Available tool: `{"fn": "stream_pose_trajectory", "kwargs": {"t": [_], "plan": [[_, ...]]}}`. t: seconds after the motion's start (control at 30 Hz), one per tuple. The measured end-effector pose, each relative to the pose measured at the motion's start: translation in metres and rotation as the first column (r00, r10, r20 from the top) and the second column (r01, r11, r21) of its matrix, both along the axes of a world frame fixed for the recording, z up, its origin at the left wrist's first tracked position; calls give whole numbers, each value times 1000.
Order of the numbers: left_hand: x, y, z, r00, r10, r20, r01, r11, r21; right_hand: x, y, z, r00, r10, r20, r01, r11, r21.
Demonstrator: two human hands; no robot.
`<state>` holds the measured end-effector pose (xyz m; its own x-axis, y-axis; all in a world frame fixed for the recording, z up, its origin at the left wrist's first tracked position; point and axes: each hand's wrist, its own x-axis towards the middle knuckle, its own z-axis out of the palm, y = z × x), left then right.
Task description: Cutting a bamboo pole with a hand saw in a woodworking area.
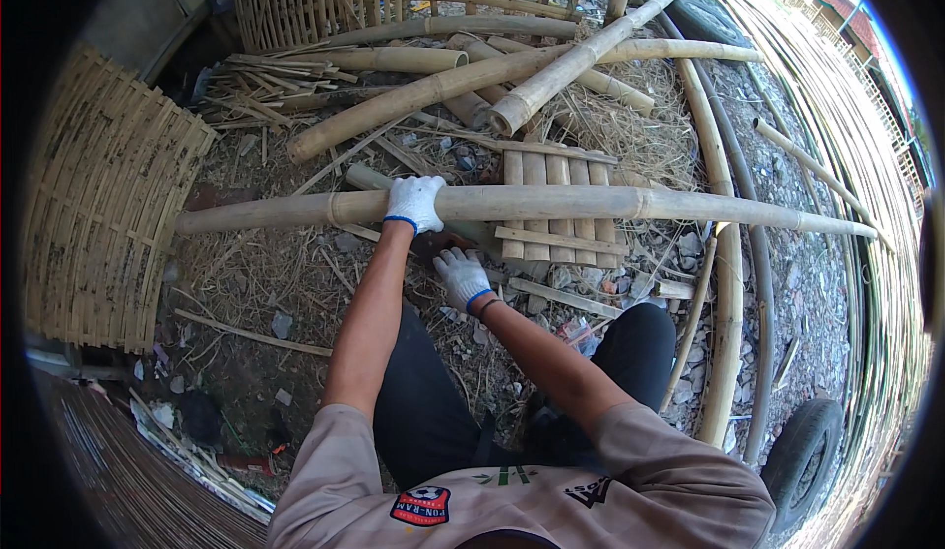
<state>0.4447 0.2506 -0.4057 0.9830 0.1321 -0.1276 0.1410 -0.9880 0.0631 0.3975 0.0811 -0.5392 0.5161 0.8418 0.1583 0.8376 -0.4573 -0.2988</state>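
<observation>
A long, pale bamboo pole point(551, 202) lies crosswise in front of me. My left hand point(415, 205), in a white knit glove with a blue cuff, is closed around it left of the middle. Just below the pole is my right hand point(461, 278), gloved the same way, its fingers apart and slightly bent. They are beside a dark brown object point(433, 245) whose kind I cannot make out; whether they touch it is unclear. Under the pole sits a small rack of bamboo slats point(535, 172), and a short bamboo piece point(366, 177) shows behind my left hand.
Thick bamboo poles point(413, 108) cross each other farther off, near split strips and straw. A woven bamboo panel point(108, 205) stands at left. Long poles point(726, 323) run along the right over rubble, with a tyre point(802, 460) at lower right.
</observation>
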Motion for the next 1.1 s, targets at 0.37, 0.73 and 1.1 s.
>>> {"fn": "stream_pose_trajectory", "kwargs": {"t": [0.37,0.73,1.1], "plan": [[-19,-6,-13,986,-11,165,4,999,43,20,41,-19,476,-771,-424,858,513,30],[-12,-10,-18,972,-10,236,4,1000,27,52,33,-5,599,-622,-505,663,738,-124],[-14,-7,1,994,4,113,-7,1000,28,-43,-101,133,672,-369,-642,511,858,42]]}}
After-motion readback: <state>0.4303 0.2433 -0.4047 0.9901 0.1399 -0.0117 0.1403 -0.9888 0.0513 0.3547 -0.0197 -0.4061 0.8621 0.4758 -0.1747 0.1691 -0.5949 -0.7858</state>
